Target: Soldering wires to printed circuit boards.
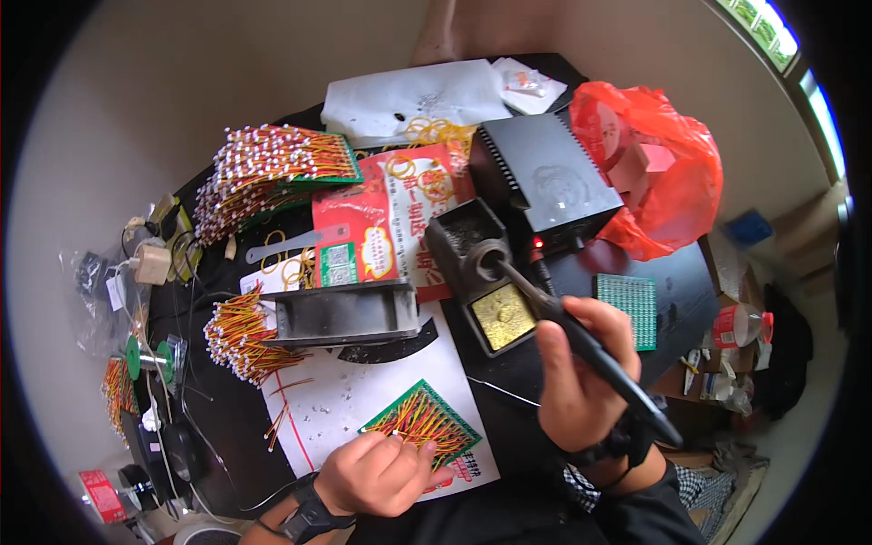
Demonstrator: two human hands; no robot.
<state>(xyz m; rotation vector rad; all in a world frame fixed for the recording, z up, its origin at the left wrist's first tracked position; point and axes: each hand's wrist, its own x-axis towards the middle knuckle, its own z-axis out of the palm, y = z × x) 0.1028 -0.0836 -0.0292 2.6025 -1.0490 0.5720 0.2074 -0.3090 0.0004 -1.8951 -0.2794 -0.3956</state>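
Observation:
My right hand (pixel 586 377) grips a soldering iron (pixel 649 409) by its dark handle. The iron's metal front end reaches the round holder (pixel 483 261) of a black soldering stand, so its tip is hidden. Yellow cleaning sponge (pixel 504 316) fills the stand's near tray. Below, my left hand (pixel 380 474) is closed at the lower left edge of a green circuit board (pixel 425 420). Red and yellow wires cover that board, which lies on a white printed sheet (pixel 318 436). Curled fingers hide whatever the left hand pinches.
A black soldering station (pixel 559 177) with a red light stands behind the stand. Wired boards (pixel 272 173) are stacked far left; a black fan (pixel 345 313) and loose wires (pixel 243 336) sit nearer. Right are a bare board (pixel 627 309) and a red plastic bag (pixel 677 145). Solder spool (pixel 150 359) stands left.

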